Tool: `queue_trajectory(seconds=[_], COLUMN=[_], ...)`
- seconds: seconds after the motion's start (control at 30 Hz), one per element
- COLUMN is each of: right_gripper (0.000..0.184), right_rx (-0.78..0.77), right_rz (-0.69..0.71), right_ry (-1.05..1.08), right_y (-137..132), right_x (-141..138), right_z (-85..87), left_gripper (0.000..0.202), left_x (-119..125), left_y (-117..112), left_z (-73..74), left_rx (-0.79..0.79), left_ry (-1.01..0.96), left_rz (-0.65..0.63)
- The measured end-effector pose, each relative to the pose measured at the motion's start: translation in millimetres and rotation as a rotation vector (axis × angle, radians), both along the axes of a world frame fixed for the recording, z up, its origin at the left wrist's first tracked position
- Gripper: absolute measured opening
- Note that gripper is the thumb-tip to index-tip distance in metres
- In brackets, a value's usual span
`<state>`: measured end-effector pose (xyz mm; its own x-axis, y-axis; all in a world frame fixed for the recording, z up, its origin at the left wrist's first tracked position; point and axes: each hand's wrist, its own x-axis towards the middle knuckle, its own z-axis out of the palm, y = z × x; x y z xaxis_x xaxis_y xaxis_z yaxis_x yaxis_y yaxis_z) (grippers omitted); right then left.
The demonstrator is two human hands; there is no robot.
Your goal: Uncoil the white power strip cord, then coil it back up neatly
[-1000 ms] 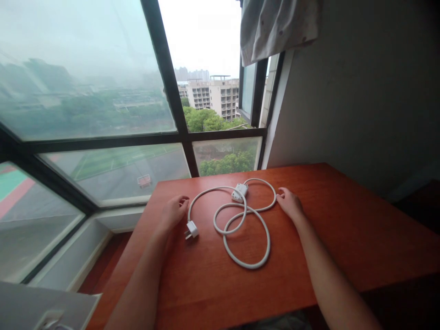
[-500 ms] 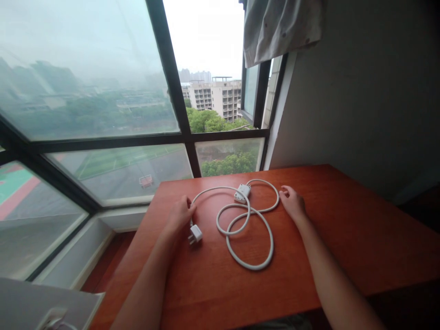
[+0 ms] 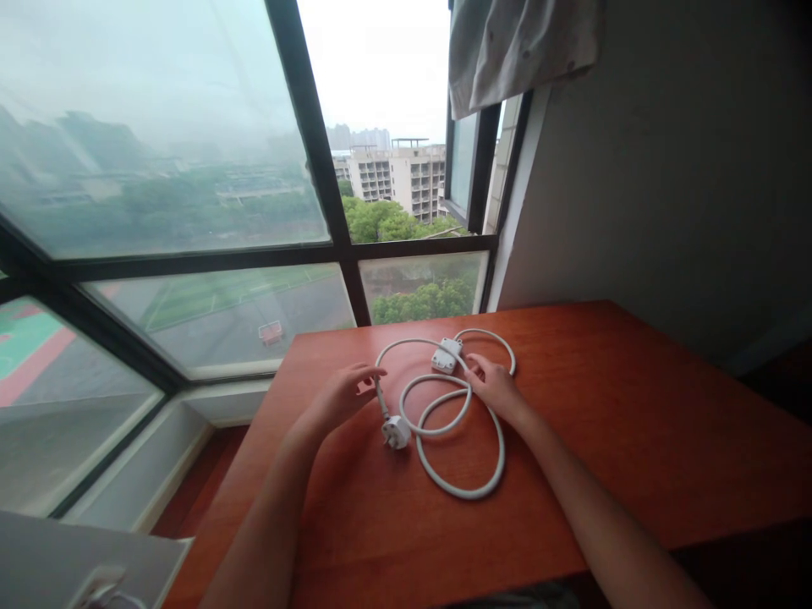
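Observation:
A white power cable (image 3: 460, 486) lies in loose loops on a red-brown wooden table (image 3: 634, 423). My left hand (image 3: 342, 396) pinches the cable just behind its white plug (image 3: 397, 431), which is lifted a little toward the loops. My right hand (image 3: 495, 387) rests on the crossing of the loops, fingers curled over the cable, close to the small white connector block (image 3: 445, 355) at the far end.
The table stands in a corner, with a large dark-framed window (image 3: 317, 194) to the left and far side and a grey wall (image 3: 666, 169) on the right. A pale cloth (image 3: 520, 46) hangs at the top. A white object (image 3: 95, 584) sits at the lower left.
My left hand took hold of the cable near the plug and drew it right toward the loops. My right hand slid left from the outer loop onto the crossing.

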<state>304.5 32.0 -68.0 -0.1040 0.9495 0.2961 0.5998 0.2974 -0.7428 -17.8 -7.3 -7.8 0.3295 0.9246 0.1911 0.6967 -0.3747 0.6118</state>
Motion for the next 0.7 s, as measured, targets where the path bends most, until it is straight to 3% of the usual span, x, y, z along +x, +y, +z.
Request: queue_trajectory(seconds=[0.13,0.2,0.3,0.43,0.53,0.7], right_gripper=[0.036,0.037,0.037,0.034,0.035,0.044], right_rx=[-0.131,-0.262,-0.462,-0.641,-0.679,-0.655], right_rz=[0.042,0.113,0.262,0.450,0.455,0.495], right_ry=[0.342,0.595,0.908,1.087,1.176,1.248], right_y=[0,-3,-12,-21,-22,-26], right_x=[-3,-6,-7,-5,-6,-16], right_z=[2.0,9.2,24.4,37.8,38.1,39.0], left_gripper=[0.018,0.014,0.024,0.032,0.036,0.042], left_x=[8,14,27,49,69,97], left_y=[-1,-5,-14,-24,-29,-36], left_z=[9.4,16.5,21.2,17.0,14.6,9.6], left_rx=[0.287,0.326,0.180,-0.062,-0.199,-0.406], left_ry=[0.142,0.117,0.007,-0.253,-0.452,-0.565], left_rz=[-0.025,-0.053,-0.077,-0.062,-0.149,-0.249])
